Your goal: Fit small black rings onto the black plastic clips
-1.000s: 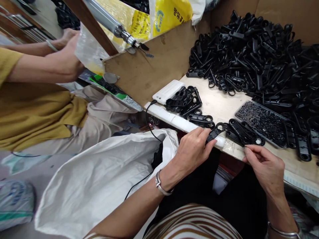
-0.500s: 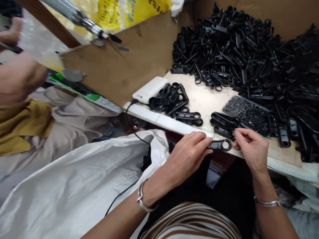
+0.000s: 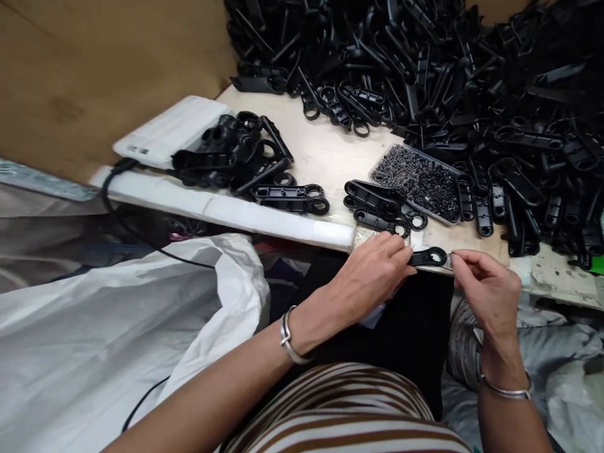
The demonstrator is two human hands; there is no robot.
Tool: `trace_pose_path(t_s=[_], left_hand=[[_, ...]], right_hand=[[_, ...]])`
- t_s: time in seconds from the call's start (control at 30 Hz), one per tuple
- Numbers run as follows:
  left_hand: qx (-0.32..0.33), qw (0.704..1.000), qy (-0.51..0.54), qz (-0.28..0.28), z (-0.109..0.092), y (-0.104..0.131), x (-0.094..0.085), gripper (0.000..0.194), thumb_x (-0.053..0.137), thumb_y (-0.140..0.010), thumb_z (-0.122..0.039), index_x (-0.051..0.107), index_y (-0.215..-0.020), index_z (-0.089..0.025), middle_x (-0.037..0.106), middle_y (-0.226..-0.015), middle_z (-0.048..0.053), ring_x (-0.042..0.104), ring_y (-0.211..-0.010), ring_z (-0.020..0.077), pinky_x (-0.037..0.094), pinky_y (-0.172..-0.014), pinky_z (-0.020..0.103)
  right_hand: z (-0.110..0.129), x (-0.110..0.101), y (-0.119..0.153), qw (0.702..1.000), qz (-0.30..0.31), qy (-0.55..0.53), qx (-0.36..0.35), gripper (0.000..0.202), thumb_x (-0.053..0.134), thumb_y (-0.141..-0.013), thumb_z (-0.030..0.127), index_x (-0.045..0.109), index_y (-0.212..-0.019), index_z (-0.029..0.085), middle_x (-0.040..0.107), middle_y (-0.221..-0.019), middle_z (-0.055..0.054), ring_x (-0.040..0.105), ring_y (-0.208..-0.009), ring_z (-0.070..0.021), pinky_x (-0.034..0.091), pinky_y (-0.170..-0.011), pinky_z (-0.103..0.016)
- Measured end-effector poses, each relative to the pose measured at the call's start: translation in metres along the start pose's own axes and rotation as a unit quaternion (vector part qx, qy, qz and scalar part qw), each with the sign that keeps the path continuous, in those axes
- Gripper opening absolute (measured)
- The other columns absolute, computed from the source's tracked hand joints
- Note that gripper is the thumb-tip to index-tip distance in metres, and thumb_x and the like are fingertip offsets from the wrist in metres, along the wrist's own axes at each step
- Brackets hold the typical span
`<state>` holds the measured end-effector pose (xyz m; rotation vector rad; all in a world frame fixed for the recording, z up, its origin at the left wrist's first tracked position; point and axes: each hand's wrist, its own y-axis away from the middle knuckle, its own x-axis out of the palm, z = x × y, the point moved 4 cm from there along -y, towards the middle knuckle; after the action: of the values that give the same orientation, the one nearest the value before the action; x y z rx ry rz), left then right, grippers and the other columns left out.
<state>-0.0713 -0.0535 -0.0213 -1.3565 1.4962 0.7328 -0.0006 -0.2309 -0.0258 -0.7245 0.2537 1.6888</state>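
My left hand (image 3: 372,270) is closed on a black plastic handle part (image 3: 430,256) with a ring at one end. Its fingers cover the other end of the part. Close to the ring, my right hand (image 3: 486,289) pinches a tiny screw, of which only a thin tip shows between thumb and forefinger. Just behind the hands lie several like black parts (image 3: 377,200) in a small group. A shallow clear tray (image 3: 457,220) full of small black screws stands beyond them.
A large heap of black parts (image 3: 406,63) covers the back and right. A white box (image 3: 174,129) with a black cable stands at the left beside a smaller pile (image 3: 231,151). White foam (image 3: 226,211) edges the table; a white sack (image 3: 141,314) hangs below.
The view has turned left-to-right and down, so the co-worker and the hanging screwdriver are out of sight. My right hand's fingertips stay by the ring end of the part in my left hand.
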Motion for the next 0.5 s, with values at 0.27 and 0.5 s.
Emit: trace_pose_path(t_s=[0.27,0.5], left_hand=[[-0.002,1.000,0.010,-0.009,0.004,-0.011,-0.005,0.007,0.058,-0.091,-0.021,0.060,-0.091,-0.014,0.057,-0.091,0.004,0.051,-0.085,0.0182,0.042,-0.073,0.028],[-0.003,0.999,-0.034,-0.003,0.003,-0.013,-0.010,0.011,0.062,-0.089,-0.026,0.061,-0.094,-0.015,0.060,-0.093,0.005,0.051,-0.084,0.0192,0.038,-0.070,0.030]], right_hand=[[0.007,0.001,0.000,0.996,0.011,0.052,-0.072,0.016,0.062,-0.085,0.030,0.071,-0.079,0.019,0.063,-0.060,0.002,0.053,-0.047,-0.0115,0.046,-0.050,-0.024],[0.009,0.001,0.001,0.988,0.069,0.058,-0.128,0.012,0.061,-0.088,0.024,0.070,-0.081,0.020,0.069,-0.073,0.000,0.059,-0.056,-0.0122,0.049,-0.057,-0.024]])
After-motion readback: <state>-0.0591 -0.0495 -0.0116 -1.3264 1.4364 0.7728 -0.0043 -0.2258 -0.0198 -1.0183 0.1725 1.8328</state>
